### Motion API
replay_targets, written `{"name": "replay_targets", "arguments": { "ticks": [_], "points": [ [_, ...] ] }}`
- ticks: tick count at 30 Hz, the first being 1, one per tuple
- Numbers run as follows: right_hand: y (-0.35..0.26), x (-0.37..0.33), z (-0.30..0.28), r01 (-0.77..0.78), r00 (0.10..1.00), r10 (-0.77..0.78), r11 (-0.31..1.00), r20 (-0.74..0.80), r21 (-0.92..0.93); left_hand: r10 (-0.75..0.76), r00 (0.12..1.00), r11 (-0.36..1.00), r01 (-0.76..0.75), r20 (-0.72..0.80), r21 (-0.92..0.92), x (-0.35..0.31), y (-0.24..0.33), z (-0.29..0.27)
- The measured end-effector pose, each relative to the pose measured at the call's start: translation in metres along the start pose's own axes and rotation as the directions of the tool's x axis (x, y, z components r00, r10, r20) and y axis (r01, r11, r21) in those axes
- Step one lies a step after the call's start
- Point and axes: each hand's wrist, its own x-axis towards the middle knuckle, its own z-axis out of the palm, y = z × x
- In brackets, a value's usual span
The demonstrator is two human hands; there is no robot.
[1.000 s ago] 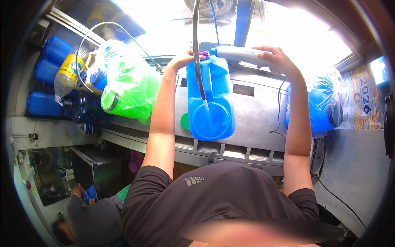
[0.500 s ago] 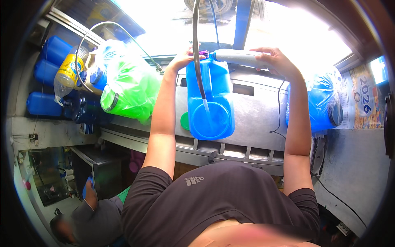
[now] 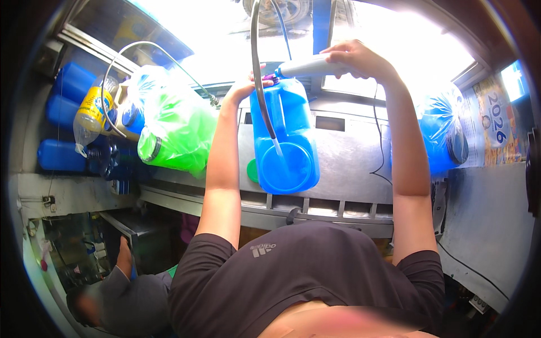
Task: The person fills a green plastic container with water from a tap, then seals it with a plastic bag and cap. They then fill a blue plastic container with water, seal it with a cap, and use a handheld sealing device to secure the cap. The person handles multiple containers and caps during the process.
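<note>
The blue jug [image 3: 284, 138] stands upright on the metal counter [image 3: 349, 152], its long axis vertical. Left hand [image 3: 248, 84] has fingers curled round the purple cap [image 3: 272, 79]. Right hand [image 3: 352, 56] is clamped on the grey nozzle [image 3: 307, 67], lying sideways right at the neck.

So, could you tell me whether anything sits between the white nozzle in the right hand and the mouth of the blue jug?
Nothing visible does: the white nozzle in the right hand reaches the blue jug at its capped mouth, which the left hand steadies.

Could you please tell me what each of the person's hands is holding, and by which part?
The left hand grips the blue jug at its capped neck; the right hand holds the grey wand-like tool by its rear end.
</note>
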Motion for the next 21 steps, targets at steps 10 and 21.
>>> {"name": "replay_targets", "arguments": {
  "ticks": [10, 21],
  "points": [
    [-0.053, 0.035, -0.008, 0.03, 0.998, -0.019, 0.983, 0.063, -0.181, -0.034, 0.999, 0.996, 0.037, 0.037, -0.085, 0.006, -0.005, -0.003],
    [-0.058, 0.045, -0.013, 0.008, 0.999, 0.006, 0.963, 0.054, -0.271, -0.063, 0.997, 0.988, 0.067, 0.037, -0.139, 0.005, -0.009, -0.004]
  ]
}}
